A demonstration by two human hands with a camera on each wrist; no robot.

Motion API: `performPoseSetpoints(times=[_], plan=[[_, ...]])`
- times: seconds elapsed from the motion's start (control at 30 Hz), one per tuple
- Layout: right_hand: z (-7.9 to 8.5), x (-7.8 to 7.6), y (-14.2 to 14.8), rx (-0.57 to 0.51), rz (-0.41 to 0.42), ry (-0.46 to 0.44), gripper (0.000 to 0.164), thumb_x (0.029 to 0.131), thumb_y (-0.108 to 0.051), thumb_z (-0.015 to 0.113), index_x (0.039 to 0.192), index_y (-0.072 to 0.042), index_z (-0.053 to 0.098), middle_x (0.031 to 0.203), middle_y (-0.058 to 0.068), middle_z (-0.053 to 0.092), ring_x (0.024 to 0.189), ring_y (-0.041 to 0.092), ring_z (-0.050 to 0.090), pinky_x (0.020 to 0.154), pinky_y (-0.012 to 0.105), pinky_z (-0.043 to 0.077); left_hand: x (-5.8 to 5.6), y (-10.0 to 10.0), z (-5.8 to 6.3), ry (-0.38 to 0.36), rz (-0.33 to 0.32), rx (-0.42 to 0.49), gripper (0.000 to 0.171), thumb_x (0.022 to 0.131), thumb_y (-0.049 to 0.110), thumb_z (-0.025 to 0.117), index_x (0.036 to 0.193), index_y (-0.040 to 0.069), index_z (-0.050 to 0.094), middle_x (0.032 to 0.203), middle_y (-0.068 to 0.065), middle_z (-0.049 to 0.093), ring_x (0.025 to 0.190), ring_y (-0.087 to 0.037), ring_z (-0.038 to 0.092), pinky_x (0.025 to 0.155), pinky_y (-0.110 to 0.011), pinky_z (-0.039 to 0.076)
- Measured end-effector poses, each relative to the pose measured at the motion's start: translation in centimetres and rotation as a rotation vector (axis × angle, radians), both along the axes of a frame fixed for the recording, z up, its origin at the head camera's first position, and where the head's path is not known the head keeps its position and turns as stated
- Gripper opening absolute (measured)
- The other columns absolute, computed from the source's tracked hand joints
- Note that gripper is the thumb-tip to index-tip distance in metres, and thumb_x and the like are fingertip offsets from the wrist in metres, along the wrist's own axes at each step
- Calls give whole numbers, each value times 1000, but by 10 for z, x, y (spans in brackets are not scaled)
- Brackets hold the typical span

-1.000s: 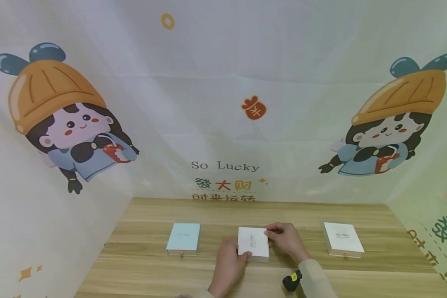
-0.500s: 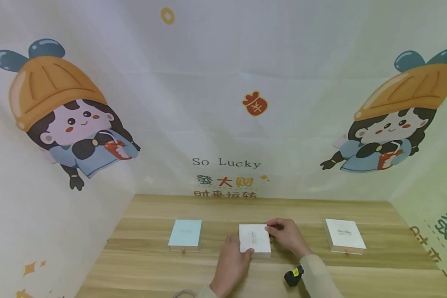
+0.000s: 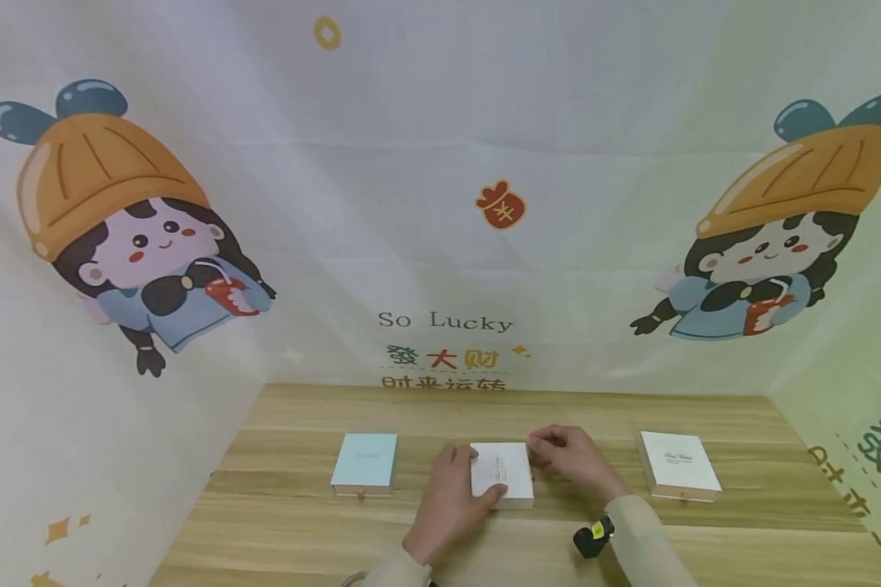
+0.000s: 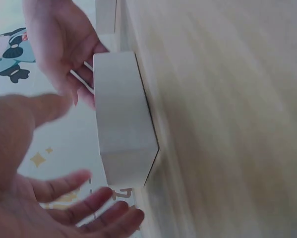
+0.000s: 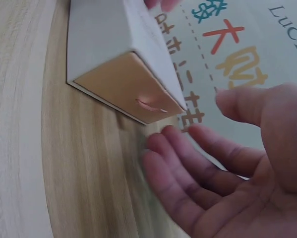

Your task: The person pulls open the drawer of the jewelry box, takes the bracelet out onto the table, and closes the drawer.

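A small white drawer box (image 3: 502, 470) with printed lettering on top lies on the wooden table. My left hand (image 3: 449, 501) is at its left side, thumb over the near left part of the lid and fingers around the far left corner. The left wrist view shows those fingers spread loosely, apart from the box's end (image 4: 121, 104). My right hand (image 3: 574, 461) is off the far right corner, fingers relaxed and holding nothing. In the right wrist view the peach drawer front (image 5: 121, 82), with a small ribbon pull (image 5: 150, 105), faces this hand and is flush with the sleeve.
A pale blue drawer box (image 3: 365, 462) sits to the left on the table (image 3: 279, 530), and another white drawer box (image 3: 679, 463) to the right. Both have ribbon pulls on their near side. A printed cloth (image 3: 440, 269) hangs behind the table and along both sides.
My right hand has drawn slightly away from the box's right edge. My left hand's fingers have loosened and shifted toward the far left corner. The box stays about where it was.
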State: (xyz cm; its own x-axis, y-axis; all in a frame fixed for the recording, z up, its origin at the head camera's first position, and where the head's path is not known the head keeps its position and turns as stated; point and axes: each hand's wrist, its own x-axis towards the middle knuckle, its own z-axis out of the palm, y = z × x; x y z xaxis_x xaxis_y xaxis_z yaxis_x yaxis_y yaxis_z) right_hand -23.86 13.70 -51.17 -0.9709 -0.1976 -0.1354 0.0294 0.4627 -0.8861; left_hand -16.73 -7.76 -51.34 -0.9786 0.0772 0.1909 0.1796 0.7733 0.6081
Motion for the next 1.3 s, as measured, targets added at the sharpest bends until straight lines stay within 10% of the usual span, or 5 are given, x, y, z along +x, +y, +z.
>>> performPoseSetpoints(times=[0.33,0.6,1.3], plan=[[-8,7,15,-161,135,-191,35,104,-16,55,120,14,63,100,17,75,81,17,72,75,33,63,-23,-4,0,-2,-262,-89,80,79,49,85,140,6,54,137,-9,54,131,-28,47,108,-44,48],[-17,14,10,-165,117,-151,28,101,-11,59,112,14,64,92,14,74,73,14,71,68,30,63,-42,2,-2,0,-392,-300,91,77,51,87,149,11,48,147,-8,51,144,-29,38,119,-44,40],[-23,21,-6,-116,-7,-12,10,89,7,61,94,12,68,76,11,73,65,15,69,60,31,61,-51,11,5,-20,-404,-460,90,70,52,91,143,13,54,128,-2,63,112,-15,57,100,-32,50]])
